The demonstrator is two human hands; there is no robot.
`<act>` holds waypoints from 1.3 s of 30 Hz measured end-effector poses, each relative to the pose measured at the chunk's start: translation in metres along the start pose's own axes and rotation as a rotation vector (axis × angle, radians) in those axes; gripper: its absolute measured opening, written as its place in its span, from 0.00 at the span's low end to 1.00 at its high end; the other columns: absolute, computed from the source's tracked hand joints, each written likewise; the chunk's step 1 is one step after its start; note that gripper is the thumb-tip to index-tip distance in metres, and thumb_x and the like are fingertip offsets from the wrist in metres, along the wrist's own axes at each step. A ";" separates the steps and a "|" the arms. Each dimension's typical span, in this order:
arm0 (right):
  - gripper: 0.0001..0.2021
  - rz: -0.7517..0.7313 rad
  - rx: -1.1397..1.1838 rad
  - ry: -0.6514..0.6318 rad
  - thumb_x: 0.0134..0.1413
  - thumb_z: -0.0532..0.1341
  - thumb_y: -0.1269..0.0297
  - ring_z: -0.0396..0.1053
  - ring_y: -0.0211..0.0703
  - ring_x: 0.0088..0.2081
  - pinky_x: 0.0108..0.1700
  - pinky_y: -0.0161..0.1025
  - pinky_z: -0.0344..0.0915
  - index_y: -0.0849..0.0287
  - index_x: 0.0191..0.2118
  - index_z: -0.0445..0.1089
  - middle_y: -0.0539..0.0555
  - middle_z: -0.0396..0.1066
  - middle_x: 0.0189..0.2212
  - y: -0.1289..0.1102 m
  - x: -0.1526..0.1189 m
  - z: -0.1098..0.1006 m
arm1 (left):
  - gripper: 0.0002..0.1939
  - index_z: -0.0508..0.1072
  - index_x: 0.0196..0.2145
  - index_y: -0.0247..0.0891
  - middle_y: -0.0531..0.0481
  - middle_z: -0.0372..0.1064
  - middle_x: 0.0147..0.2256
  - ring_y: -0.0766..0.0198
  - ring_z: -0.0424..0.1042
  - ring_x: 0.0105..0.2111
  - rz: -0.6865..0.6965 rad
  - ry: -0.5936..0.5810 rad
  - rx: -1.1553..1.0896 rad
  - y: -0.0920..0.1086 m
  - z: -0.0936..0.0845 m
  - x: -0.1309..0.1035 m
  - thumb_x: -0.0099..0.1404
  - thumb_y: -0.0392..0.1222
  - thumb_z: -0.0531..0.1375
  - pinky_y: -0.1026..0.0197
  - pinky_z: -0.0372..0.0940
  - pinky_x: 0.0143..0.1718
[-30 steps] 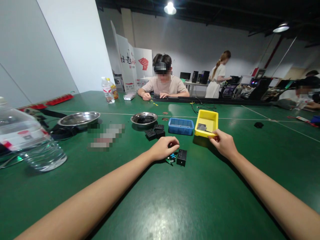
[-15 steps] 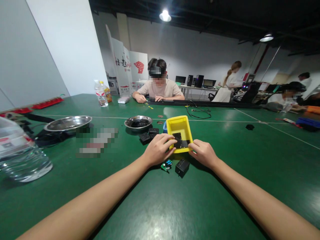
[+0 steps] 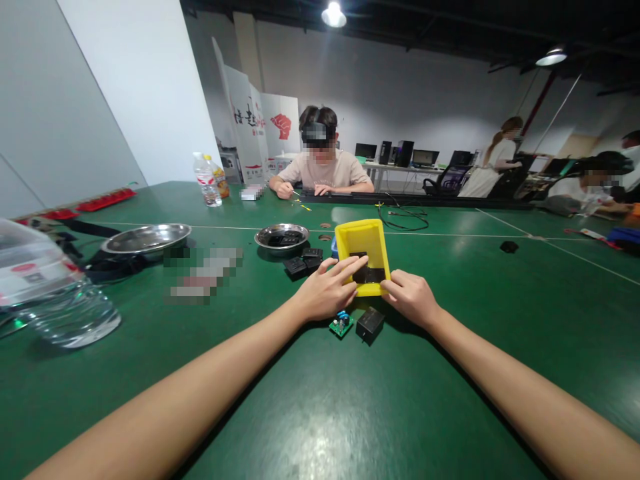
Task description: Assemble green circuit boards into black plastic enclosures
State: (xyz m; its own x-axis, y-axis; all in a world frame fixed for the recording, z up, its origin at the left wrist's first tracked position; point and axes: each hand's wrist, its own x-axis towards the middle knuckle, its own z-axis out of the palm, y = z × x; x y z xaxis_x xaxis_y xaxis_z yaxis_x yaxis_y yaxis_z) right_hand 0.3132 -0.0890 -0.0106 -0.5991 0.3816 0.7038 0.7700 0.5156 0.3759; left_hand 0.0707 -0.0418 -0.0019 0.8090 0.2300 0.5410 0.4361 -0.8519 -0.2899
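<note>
A small yellow plastic bin is tipped toward me, showing several flat black pieces along its lower side. My right hand grips the bin's lower right corner between thumb and fingers. My left hand reaches over the left rim with fingers stretched out, the fingertips at the black pieces; nothing is visibly grasped in it. Just below the bin, on the table, lie a small green circuit board with blue components and a black box-shaped case with a prong.
Black cases lie left of the bin, near a steel bowl holding more black parts. Further left are a steel plate and a large water bottle. A person sits across the green table, beyond a black cable.
My left hand's fingers have moved further into the bin and straightened over the black pieces. The bin stands a little more upright, and my right hand keeps its hold. The view has shifted slightly.
</note>
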 end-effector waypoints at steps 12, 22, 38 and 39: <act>0.15 -0.052 0.012 -0.013 0.65 0.53 0.71 0.55 0.40 0.27 0.30 0.37 0.50 0.57 0.26 0.69 0.51 0.61 0.22 -0.003 0.003 -0.003 | 0.14 0.75 0.39 0.34 0.37 0.68 0.56 0.49 0.65 0.57 0.049 -0.114 0.045 0.003 -0.002 0.005 0.71 0.48 0.56 0.49 0.53 0.58; 0.09 0.029 0.113 -0.022 0.60 0.56 0.71 0.60 0.41 0.28 0.31 0.36 0.55 0.57 0.30 0.69 0.51 0.65 0.24 0.001 -0.002 0.004 | 0.19 0.69 0.56 0.32 0.34 0.66 0.54 0.48 0.65 0.55 -0.053 0.092 -0.055 0.003 -0.001 -0.002 0.69 0.41 0.54 0.46 0.59 0.56; 0.04 0.840 0.064 -0.010 0.51 0.59 0.62 0.67 0.45 0.27 0.33 0.38 0.62 0.56 0.29 0.68 0.54 0.71 0.25 0.060 -0.031 0.019 | 0.12 0.70 0.45 0.37 0.46 0.70 0.40 0.63 0.72 0.38 -0.198 0.034 -0.413 -0.007 0.012 -0.007 0.72 0.33 0.48 0.61 0.70 0.41; 0.04 0.898 0.048 -0.020 0.50 0.59 0.62 0.67 0.46 0.28 0.33 0.39 0.62 0.56 0.30 0.68 0.54 0.72 0.25 0.064 -0.032 0.019 | 0.12 0.70 0.46 0.37 0.46 0.71 0.40 0.63 0.73 0.39 -0.203 0.030 -0.422 -0.007 0.013 -0.007 0.72 0.33 0.48 0.61 0.70 0.41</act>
State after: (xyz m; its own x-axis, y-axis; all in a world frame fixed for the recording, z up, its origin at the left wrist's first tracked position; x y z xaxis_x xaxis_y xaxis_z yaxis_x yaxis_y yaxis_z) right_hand 0.3777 -0.0541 -0.0203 0.2203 0.6691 0.7098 0.9404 0.0475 -0.3366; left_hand 0.0671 -0.0316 -0.0144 0.7093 0.4032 0.5782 0.3809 -0.9094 0.1669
